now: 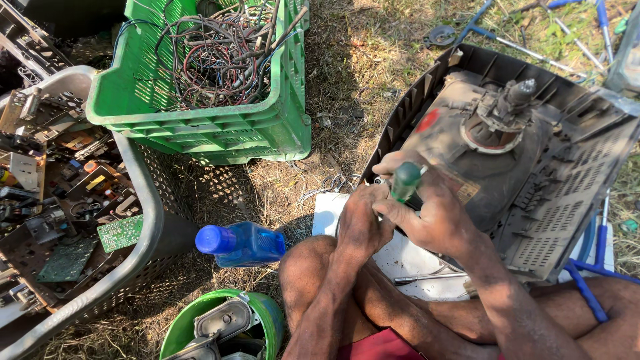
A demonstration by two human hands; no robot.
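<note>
right hand (pixel 433 217) is clenched on a green-handled screwdriver (pixel 405 181); left hand (pixel 360 223) is pressed, grip unclear, against the heavy, fragile picture tube (pixel 467 157); best held by its casing (pixel 567 200).

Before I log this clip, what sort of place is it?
Probably an outdoor spot for stripping scrap electronics, on dry grass. A green crate holds tangled wires, a grey basket holds circuit boards, and the right hand grips a green-handled screwdriver at an opened old television, the left hand beside it.
</note>
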